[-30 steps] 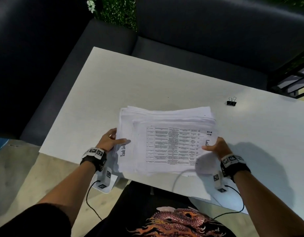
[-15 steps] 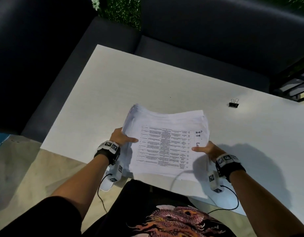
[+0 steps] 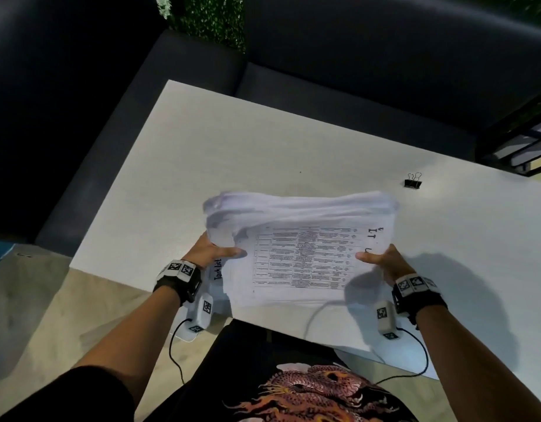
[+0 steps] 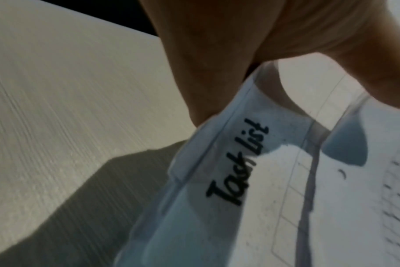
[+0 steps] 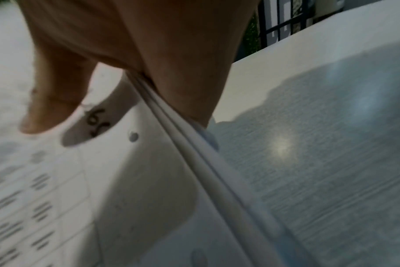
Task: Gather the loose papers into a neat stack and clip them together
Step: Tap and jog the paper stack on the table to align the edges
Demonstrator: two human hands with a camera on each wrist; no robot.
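While the left hand (image 3: 208, 250) and right hand (image 3: 382, 261) are pinching the paper stack (image 3: 302, 248) by its sides, I'd be tapping its far edge on the counter (image 3: 232, 153) to square it; binder clip (image 3: 413, 181) is lying beyond the stack's far-right corner.

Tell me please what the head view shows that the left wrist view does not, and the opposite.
Only the head view shows the binder clip lying apart on the table, the right hand and the sofa. Only the left wrist view shows the separate sheet edges beside the words "Task List". Both show the left hand gripping the papers, thumb on top.
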